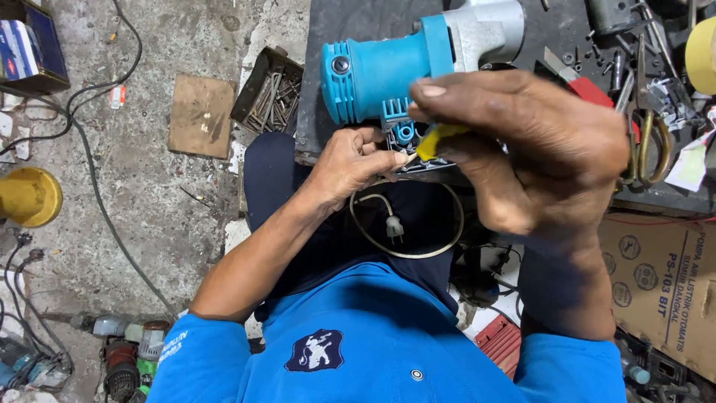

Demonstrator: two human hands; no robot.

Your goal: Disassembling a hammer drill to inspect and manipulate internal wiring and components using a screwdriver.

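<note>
A teal and grey power tool (418, 56) lies on the dark workbench (328, 89). Just below its teal housing, the left hand (350, 160) pinches the tool's black base part, fingers closed. The right hand (529, 149) grips a yellow-handled tool (440, 139) (likely a screwdriver) against that base. Below the tool hangs a grey plug cord (395, 224).

Dark bench (358, 22) carries a blue-grey power tool (418, 63), screws (597, 56) and pliers (647, 134). Concrete floor (142, 216) holds a screw tray (268, 91), board (201, 116), cables (97, 186) and yellow can (28, 196).
</note>
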